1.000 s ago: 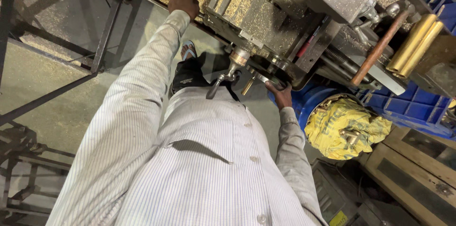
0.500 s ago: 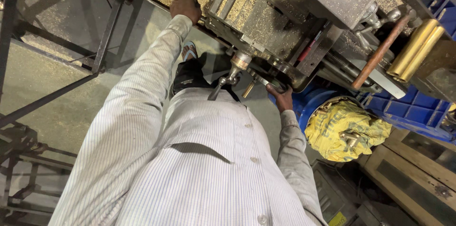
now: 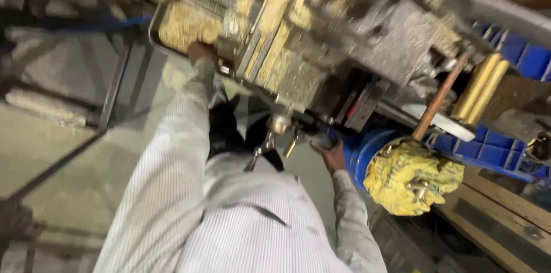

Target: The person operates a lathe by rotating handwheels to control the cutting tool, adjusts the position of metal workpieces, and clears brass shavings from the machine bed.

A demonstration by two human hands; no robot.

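The machine (image 3: pixel 321 49), its top thick with yellow shavings, fills the upper view. Your left hand (image 3: pixel 202 53) rests at the rim of its chip tray (image 3: pixel 158 23); whether that grip is clamped or loose, you cannot tell. Your right hand (image 3: pixel 332 155) reaches up under the machine's front, beside the handwheel handles (image 3: pixel 275 135), fingers curled on a dark part there. Just right stands a blue drum (image 3: pixel 356 155) heaped with brass swarf (image 3: pixel 410 178).

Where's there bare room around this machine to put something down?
Bare floor left of the left sleeve, bordered by the dark metal frame. Crowded: chip-filled tray, machine, blue drum of brass scrap, blue crates.
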